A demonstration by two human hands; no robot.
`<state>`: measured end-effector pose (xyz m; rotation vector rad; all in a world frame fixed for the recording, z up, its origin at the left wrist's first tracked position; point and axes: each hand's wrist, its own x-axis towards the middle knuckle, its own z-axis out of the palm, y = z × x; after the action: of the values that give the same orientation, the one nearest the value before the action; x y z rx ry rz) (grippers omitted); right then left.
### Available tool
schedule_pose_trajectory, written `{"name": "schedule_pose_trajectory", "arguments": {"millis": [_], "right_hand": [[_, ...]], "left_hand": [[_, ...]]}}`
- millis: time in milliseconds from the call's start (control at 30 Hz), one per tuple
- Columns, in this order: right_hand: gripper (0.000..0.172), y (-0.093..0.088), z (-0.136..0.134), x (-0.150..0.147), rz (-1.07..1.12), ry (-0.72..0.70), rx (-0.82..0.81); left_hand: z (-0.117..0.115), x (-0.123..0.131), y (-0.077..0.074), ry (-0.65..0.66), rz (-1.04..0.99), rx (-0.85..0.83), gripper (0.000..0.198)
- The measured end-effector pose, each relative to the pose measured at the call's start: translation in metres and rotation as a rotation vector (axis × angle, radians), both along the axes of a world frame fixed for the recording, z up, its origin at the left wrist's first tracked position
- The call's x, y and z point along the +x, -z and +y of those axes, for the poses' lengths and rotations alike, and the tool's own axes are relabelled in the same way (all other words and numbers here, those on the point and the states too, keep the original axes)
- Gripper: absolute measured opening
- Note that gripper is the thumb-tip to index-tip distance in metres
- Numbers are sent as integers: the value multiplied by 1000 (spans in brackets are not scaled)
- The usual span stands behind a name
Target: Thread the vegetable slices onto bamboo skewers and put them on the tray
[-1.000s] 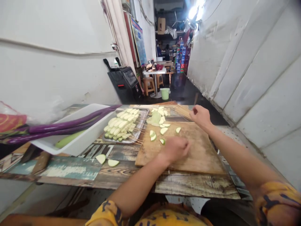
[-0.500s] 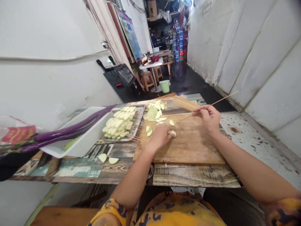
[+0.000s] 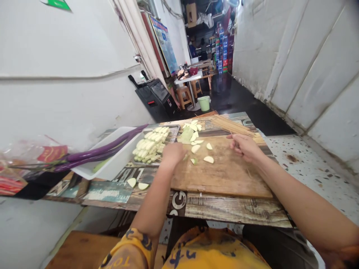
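Observation:
My left hand (image 3: 174,154) is closed at the left edge of the wooden cutting board (image 3: 221,179), beside a pale green-edged slice (image 3: 185,157). Its fingertips are turned away, so anything in them is hidden. Above the board's right side, my right hand (image 3: 243,146) has its fingers curled in and the index finger pointing left; I cannot make out what they hold. Between the hands lie several cut vegetable slices (image 3: 208,160). Beyond the right hand is a bundle of thin wooden skewers (image 3: 231,124). Skewered slices (image 3: 153,144) fill a metal tray (image 3: 175,130) on the left.
Long purple eggplants (image 3: 98,153) lie across a white plastic bin (image 3: 112,170) at the left. Two half-round slices (image 3: 143,186) rest on the patterned table (image 3: 238,210). More slices (image 3: 193,126) are piled behind the board. A green bucket (image 3: 204,104) stands on the floor beyond.
My left hand has moved left from the middle slices to the board's left edge. The skewer that stuck out from my right hand no longer shows. The view has shifted slightly left.

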<state>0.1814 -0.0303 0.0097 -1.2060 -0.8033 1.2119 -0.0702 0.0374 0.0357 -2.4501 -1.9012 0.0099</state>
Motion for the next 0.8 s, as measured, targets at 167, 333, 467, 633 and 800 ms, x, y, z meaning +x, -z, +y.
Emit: {"name": "schedule_pose_trajectory", "arguments": {"millis": [167,333,467,633,800], "right_hand": [[15,10,2,-5,-99,-17,-14],[14,19,5,-8,-149,-80,-49],[13,22,6,-10,-160,-94,-34],[16,25,5,-10,-207,-137,0],[16,29,5,-10,-254,-153,21]], "left_hand": [[10,7,17,-34,80,-42,37],[6,6,12,83,-17,-46,32],[4,21,9,101,-49,39,38],[7,40,19,51,-35,27,43],[3,44,23,63,-281,48,26]]}}
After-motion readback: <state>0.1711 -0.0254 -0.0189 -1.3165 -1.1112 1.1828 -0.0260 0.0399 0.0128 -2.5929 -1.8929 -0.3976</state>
